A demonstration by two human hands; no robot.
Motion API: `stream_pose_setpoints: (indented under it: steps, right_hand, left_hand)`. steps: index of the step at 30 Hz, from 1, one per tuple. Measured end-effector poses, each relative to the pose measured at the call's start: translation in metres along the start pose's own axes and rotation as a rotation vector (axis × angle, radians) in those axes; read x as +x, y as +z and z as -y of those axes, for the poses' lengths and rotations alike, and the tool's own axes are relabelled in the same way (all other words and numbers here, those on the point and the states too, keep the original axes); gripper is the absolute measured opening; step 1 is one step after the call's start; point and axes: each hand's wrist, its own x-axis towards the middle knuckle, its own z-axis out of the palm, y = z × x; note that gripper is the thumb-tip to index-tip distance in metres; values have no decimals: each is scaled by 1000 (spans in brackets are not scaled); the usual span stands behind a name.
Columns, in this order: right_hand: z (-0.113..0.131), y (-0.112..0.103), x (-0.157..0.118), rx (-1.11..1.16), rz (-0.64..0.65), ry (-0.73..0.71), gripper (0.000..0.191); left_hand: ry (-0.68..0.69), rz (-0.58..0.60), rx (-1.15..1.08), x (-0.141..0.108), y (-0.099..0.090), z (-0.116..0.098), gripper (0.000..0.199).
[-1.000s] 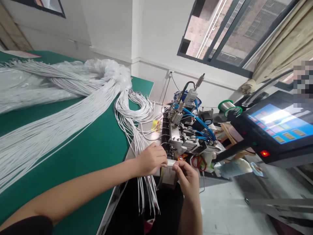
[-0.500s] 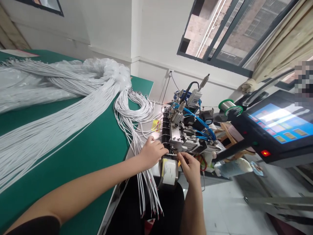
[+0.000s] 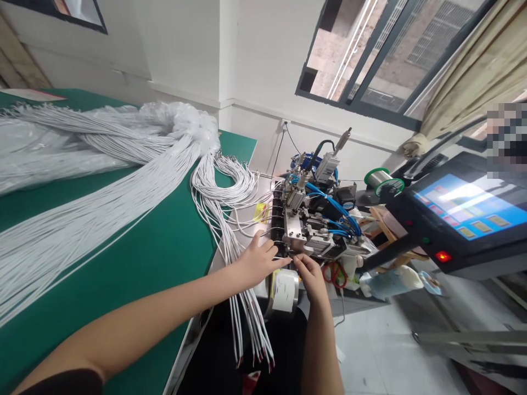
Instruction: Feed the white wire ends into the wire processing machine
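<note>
My left hand (image 3: 256,264) is at the front end of a small machine (image 3: 298,219), thumb and fingertip closed on a thin white cable (image 3: 283,258). Just right of it, my right hand (image 3: 310,274) pinches the end of that cable between thumb and finger. The fingertips of both hands nearly meet over a round metal part with a white label (image 3: 284,293). Other white cables run into the black row of slots (image 3: 277,211) along the machine's left side. A loose bundle of white cables (image 3: 247,312) hangs below my left forearm, its tips reddish.
A green table (image 3: 164,258) on the left bears long white cable bundles (image 3: 135,189) and clear plastic wrap (image 3: 181,118). On the right are a lit touchscreen (image 3: 469,206), a wire spool (image 3: 382,182) and red-handled scissors (image 3: 335,274). A window (image 3: 387,82) is above.
My right hand has moved left toward my left hand, its fingertips now closer to the left's. The red scissors handles show more fully. The view has shifted slightly.
</note>
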Motion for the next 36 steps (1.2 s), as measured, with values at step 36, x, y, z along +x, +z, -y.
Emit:
stream_pose_setpoints:
  steps: [36]
  right_hand:
    - [48,62,-110,-601,148,-119,16]
  left_hand:
    - [-290,-252,-224,-16,-4,5,29]
